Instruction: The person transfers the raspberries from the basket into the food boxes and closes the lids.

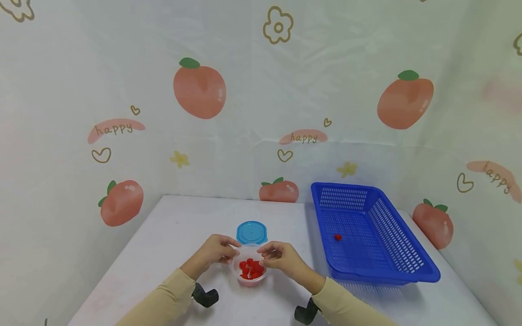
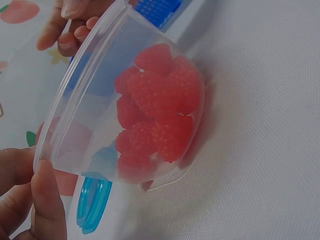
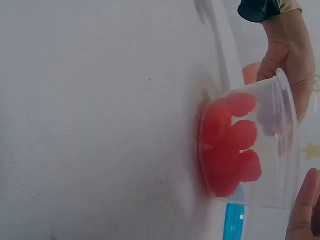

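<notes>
A clear round plastic tub [image 1: 249,281] stands on the white table, with several red raspberries [image 2: 155,100] piled in its bottom. My left hand [image 1: 218,250] pinches the tub's rim on the left side, thumb outside, as the left wrist view shows. On the other side, my right hand [image 1: 283,259] hovers at the rim with fingers bent loosely. In the right wrist view its fingers [image 3: 304,202] show beside the rim with a small gap. Just behind the tub lies its blue lid [image 1: 251,232] on the table.
A large blue plastic basket [image 1: 373,275] with slotted walls stands on the right of the table, one raspberry [image 1: 338,237] inside it. A fruit-printed cloth [image 1: 244,158] hangs behind the white table [image 1: 195,213]. Dark wrist cameras [image 1: 205,296] are strapped at both sleeves.
</notes>
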Motion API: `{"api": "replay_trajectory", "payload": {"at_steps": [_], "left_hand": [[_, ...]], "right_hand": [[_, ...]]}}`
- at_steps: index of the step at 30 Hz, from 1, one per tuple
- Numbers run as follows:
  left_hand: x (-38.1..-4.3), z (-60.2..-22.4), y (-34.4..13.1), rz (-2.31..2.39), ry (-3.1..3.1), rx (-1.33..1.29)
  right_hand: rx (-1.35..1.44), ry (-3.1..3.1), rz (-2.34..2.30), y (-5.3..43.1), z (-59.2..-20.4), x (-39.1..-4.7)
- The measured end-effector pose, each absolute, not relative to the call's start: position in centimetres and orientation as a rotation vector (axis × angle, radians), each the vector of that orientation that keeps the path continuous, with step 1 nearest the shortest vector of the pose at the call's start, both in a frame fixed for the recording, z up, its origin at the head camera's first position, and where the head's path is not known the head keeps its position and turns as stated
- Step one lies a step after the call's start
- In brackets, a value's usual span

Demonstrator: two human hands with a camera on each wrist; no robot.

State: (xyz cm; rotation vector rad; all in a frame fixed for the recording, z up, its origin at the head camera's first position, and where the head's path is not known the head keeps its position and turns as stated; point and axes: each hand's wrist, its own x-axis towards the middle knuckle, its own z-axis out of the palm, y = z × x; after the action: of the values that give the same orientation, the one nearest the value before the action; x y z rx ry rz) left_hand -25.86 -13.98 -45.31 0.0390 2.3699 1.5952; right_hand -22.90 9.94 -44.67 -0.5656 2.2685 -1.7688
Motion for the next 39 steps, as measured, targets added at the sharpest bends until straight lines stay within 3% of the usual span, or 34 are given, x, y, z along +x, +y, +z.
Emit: {"api": "replay_trajectory", "payload": {"at_steps": [12, 25, 32, 39], "left_hand": [[-25.8, -45.3, -14.0, 1.602, 2.374, 0.062], [-25.9, -45.5, -14.0, 1.594, 2.392, 0.03], [-25.9, -45.4, -13.9, 1.593, 2.389, 0.026], [-25.7, -45.2, -13.8, 1.588, 2.393, 0.031]], "right_hand": [[-0.617, 2.282, -1.83, 12.5, -40.5, -23.3], [-0.526, 2.499, -2.123, 21.2, -35.2, -28.7], [-0.341, 2.718, -2.063, 25.8, -36.3, -31.2], [-0.216, 2.859, -1.64, 28.3, -39.3, -32.4]]}}
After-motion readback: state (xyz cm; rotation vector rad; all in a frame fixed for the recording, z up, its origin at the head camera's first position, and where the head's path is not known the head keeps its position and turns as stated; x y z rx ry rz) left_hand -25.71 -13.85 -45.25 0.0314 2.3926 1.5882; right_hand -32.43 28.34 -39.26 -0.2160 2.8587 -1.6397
